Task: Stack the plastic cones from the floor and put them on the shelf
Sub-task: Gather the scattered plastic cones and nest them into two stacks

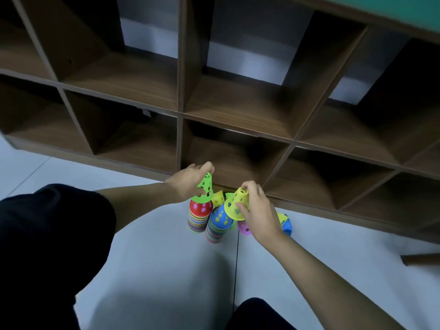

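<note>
Two stacks of perforated plastic cones stand on the floor by the shelf: one topped by a red cone (201, 208), one topped by a blue cone (220, 217). My left hand (188, 181) holds a green cone (204, 189) just above the red-topped stack. My right hand (256, 208) grips a yellow cone (234, 203) over the blue-topped stack. Loose cones lie around: a yellow one (218, 198) behind the stacks, a pink one (244, 226) and a blue-and-yellow one (285, 222), partly hidden by my right hand.
A brown wooden cubby shelf (181, 115) with open compartments runs across the view just behind the cones. Pale tiled floor (166, 258) lies in front. My dark-clothed knees sit at the lower left and bottom centre. A wooden stick end (419, 259) shows at the right.
</note>
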